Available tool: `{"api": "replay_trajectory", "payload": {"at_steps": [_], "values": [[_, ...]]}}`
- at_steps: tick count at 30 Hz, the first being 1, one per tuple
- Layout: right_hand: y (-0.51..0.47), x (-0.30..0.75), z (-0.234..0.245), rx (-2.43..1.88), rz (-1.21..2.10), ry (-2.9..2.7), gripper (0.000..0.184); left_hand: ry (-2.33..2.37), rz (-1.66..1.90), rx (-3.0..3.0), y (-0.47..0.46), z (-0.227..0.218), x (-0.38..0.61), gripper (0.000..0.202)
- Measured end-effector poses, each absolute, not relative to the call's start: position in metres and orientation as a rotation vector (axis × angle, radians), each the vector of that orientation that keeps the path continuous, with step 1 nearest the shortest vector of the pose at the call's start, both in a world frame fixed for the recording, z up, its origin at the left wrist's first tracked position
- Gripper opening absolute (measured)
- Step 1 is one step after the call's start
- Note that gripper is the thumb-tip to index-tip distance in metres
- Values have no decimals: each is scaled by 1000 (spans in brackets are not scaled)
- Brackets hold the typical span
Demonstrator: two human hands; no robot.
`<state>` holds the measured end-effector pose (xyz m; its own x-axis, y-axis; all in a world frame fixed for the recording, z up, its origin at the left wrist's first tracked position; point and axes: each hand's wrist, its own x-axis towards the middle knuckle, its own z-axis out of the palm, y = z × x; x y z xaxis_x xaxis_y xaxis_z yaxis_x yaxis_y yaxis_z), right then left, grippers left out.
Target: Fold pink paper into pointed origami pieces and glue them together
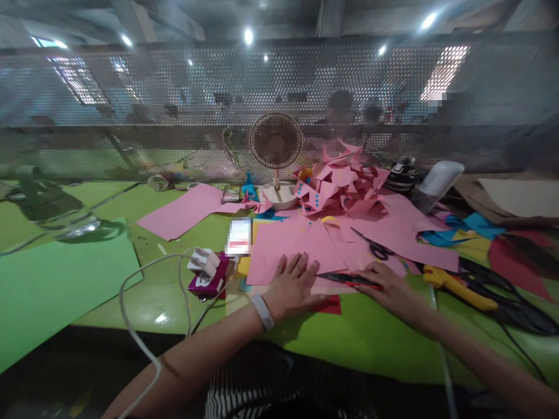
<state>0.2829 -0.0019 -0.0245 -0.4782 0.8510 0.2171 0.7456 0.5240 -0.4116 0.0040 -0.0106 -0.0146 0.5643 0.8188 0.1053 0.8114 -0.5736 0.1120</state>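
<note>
My left hand [293, 285] lies flat with fingers spread on a sheet of pink paper [275, 238], a wristband on its wrist. To its right, my right hand [386, 291] closes over the red-and-black handles of scissors [345, 279], whose dark pointed blades aim left across the paper's lower edge. A piece of red paper [334, 304] shows under the near edge of the stack. Small black scissors [379, 251] rest on pink paper just beyond my right hand.
A pile of pink cut paper [340, 180] stands beside a small fan [276, 142]. At left are a phone [239, 237], a purple box [212, 282] with a white plug, cables, green paper [65, 279] and a clear jug [61, 209]. A yellow-handled tool [460, 289] lies right.
</note>
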Motion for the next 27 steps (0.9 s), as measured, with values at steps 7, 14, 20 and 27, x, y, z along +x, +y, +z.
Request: {"api": "replay_trajectory", "payload": {"at_steps": [7, 14, 20, 27], "values": [[-3, 278, -24, -1297, 385, -2364, 32, 1363, 114, 2784, -16, -6, -33, 79], [1, 259, -24, -1309, 296, -2370, 33, 1372, 73, 2807, -20, -10, -35, 81], [-2, 262, -27, -1246, 375, -2402, 32, 1377, 88, 2808, -19, -11, -36, 82], [-6, 250, -20, -1277, 402, -2384, 33, 1362, 99, 2794, -19, -11, -37, 84]]}}
